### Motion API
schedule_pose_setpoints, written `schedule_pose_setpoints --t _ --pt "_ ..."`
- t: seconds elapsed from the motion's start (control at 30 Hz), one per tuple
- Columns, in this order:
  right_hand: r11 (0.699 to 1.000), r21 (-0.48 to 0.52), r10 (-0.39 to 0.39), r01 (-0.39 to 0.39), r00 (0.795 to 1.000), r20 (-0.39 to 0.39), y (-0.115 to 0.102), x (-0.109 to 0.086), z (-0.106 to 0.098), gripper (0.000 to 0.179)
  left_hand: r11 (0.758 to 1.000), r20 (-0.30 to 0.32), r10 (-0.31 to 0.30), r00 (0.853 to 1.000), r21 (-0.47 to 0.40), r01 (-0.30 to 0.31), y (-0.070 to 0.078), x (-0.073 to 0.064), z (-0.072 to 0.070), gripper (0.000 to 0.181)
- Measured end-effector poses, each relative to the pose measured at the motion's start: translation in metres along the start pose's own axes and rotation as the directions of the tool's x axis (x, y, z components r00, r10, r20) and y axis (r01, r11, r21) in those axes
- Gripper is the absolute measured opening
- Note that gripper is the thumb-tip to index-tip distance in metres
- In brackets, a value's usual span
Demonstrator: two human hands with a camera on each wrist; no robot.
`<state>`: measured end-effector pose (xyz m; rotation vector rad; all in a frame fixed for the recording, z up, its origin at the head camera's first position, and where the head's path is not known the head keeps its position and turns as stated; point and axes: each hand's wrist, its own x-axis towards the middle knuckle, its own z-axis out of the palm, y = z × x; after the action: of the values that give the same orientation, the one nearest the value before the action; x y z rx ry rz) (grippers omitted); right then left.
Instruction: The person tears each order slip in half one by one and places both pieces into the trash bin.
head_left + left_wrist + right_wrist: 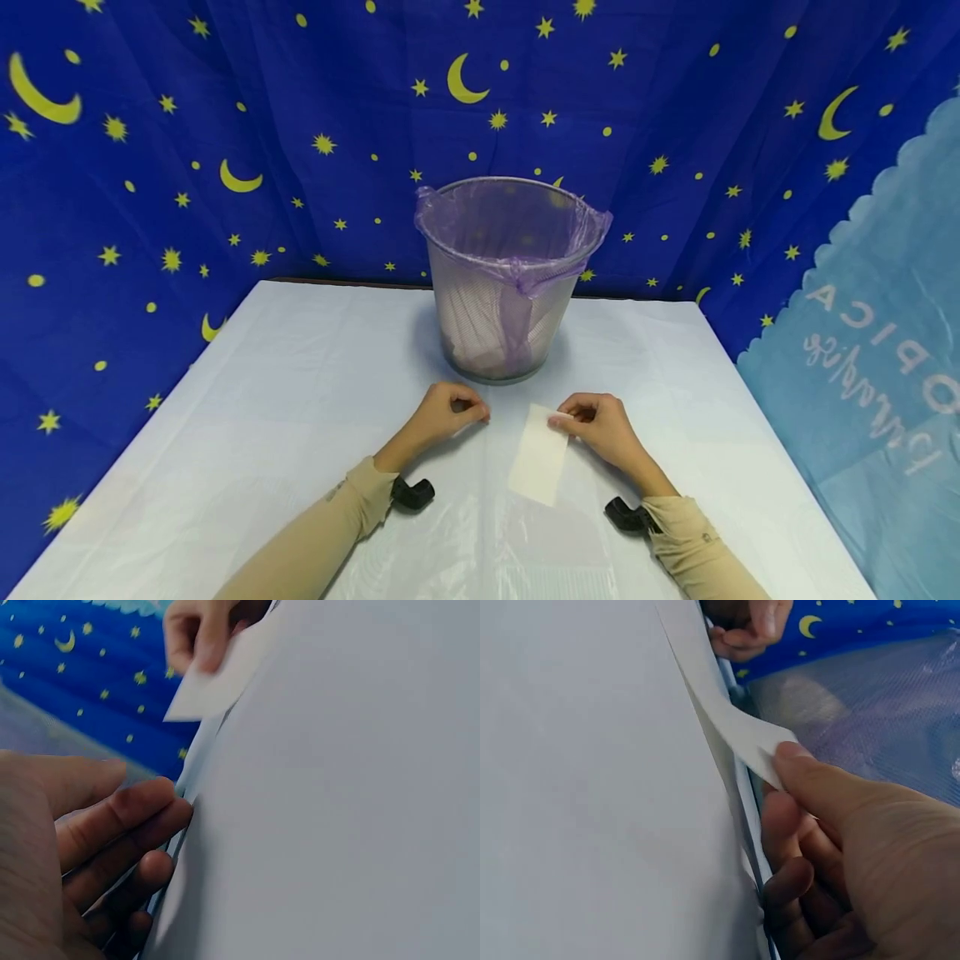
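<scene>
My right hand [600, 425] pinches the upper right corner of a cream-white rectangular piece of paper [538, 458] between thumb and fingers. The paper slants down toward the front, low over the white table. In the right wrist view the sheet [735, 731] bends where the thumb [799, 761] presses it. To the left of the paper is my left hand [442, 412], its fingers loosely curled and holding nothing. The left wrist view shows a gap between that hand's thumb and its fingers [127, 817]. Behind both hands stands a mesh wastebasket [468, 308].
A purple bin liner [517, 275] is folded over the wastebasket's rim and knotted at the front. Pale material shows low inside the basket. The white tablecloth [337, 350] reaches back to a blue curtain [337, 100] with moons and stars. Light-blue cloth [885, 333] hangs at right.
</scene>
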<state>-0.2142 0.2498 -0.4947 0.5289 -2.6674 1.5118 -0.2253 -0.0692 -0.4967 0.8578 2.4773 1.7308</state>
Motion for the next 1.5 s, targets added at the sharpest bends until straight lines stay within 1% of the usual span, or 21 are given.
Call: schedule_pose_setpoints --t 0.07,0.2,0.27,0.43,0.53,0.63,0.77,0.87,0.97,1.1,1.2,1.33,1.43,1.5 --pt "0.999 0.038 0.01 -0.01 1.0 -0.006 -0.001 0.0 0.002 0.016 1.0 0.02 0.017 1.0 -0.009 -0.017 0.003 -0.001 0.007 0.012" --pt "0.995 0.101 0.016 -0.015 1.0 -0.008 -0.003 0.0 0.004 0.014 1.0 0.044 0.017 0.999 -0.006 -0.016 0.008 -0.002 0.017 0.01" --pt "0.991 0.134 0.018 -0.016 1.0 -0.013 -0.004 0.0 0.005 0.013 1.0 0.045 0.008 0.999 0.005 -0.008 0.009 -0.003 0.021 0.01" --pt "0.979 0.202 0.012 -0.005 0.999 -0.032 -0.004 0.0 0.006 0.013 1.0 0.048 0.02 0.999 0.02 -0.021 0.012 -0.005 0.028 0.01" --pt "0.969 0.248 0.025 -0.019 0.999 -0.023 -0.005 -0.001 0.007 0.014 0.999 0.058 0.02 0.998 0.029 -0.021 0.013 -0.005 0.03 0.007" --pt "0.958 0.283 0.036 -0.034 0.999 -0.002 -0.008 -0.002 0.009 0.016 1.0 0.063 0.005 0.998 0.017 -0.006 0.014 -0.006 0.03 0.005" --pt "0.955 0.293 0.04 -0.042 0.999 0.014 -0.01 -0.003 0.012 0.017 1.0 0.058 -0.019 0.998 -0.02 0.02 0.016 -0.007 0.028 0.006" --pt "0.956 0.29 0.038 -0.045 0.999 0.029 -0.01 -0.003 0.014 0.016 0.998 0.037 -0.047 0.998 -0.047 0.049 0.016 -0.007 0.025 0.008" --pt "0.954 0.293 0.037 -0.056 0.997 0.071 -0.011 -0.003 0.014 0.016 0.994 0.006 -0.083 0.997 -0.076 0.083 0.015 -0.007 0.023 0.01" --pt "0.954 0.293 0.02 -0.066 0.987 0.157 -0.013 -0.005 0.013 0.018 0.99 -0.042 -0.096 0.994 -0.112 0.091 0.014 -0.005 0.023 0.009" --pt "0.953 0.298 -0.008 -0.064 0.972 0.233 -0.014 -0.007 0.013 0.019 0.986 -0.065 -0.096 0.993 -0.142 0.086 0.012 -0.004 0.022 0.009" --pt "0.956 0.286 -0.029 -0.071 0.944 0.329 -0.014 -0.009 0.014 0.022 0.984 -0.072 -0.097 0.993 -0.157 0.084 0.014 -0.003 0.022 0.009" --pt "0.962 0.261 -0.03 -0.074 0.927 0.374 -0.016 -0.009 0.015 0.027 0.986 -0.074 -0.096 0.993 -0.147 0.084 0.014 -0.002 0.022 0.009" --pt "0.967 0.245 -0.03 -0.069 0.924 0.38 -0.016 -0.009 0.016 0.028 0.987 -0.075 -0.091 0.993 -0.138 0.08 0.014 -0.003 0.023 0.009"
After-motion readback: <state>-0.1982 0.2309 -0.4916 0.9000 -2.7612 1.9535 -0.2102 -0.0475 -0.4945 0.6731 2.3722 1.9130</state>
